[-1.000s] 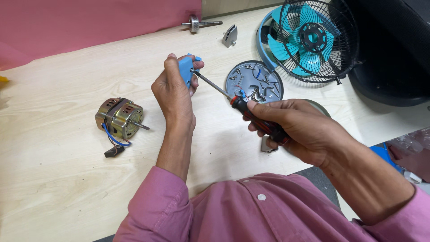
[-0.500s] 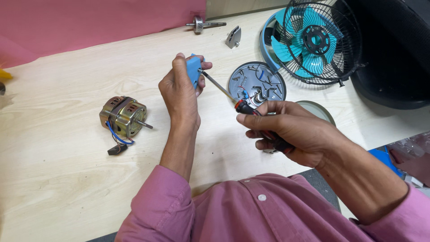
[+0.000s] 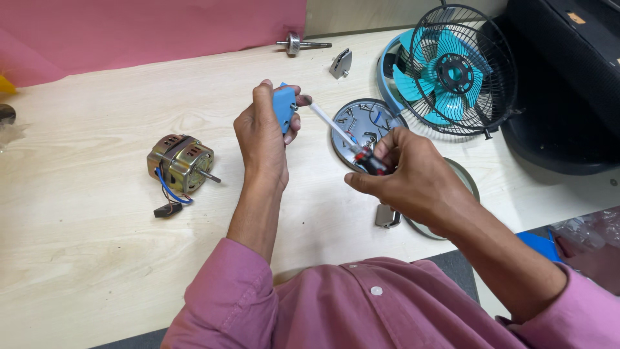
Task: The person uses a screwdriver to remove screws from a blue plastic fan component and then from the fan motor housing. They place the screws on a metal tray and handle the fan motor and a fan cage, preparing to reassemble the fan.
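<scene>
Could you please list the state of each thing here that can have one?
Blue part: held upright in left hand.
Screwdriver: gripped by right hand, tip at the blue part.
Motor: lying on its side.
Round tray: holding screws.
Fan: tilted, blades caged.

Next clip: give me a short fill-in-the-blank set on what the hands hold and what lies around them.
1. The left hand grips a small ____ plastic part.
2. The right hand holds a ____ whose tip meets that part.
3. Left of the left arm lies a motor with ____ wires.
4. The fan has ____ blades.

Missing: blue; screwdriver; blue; turquoise
</scene>
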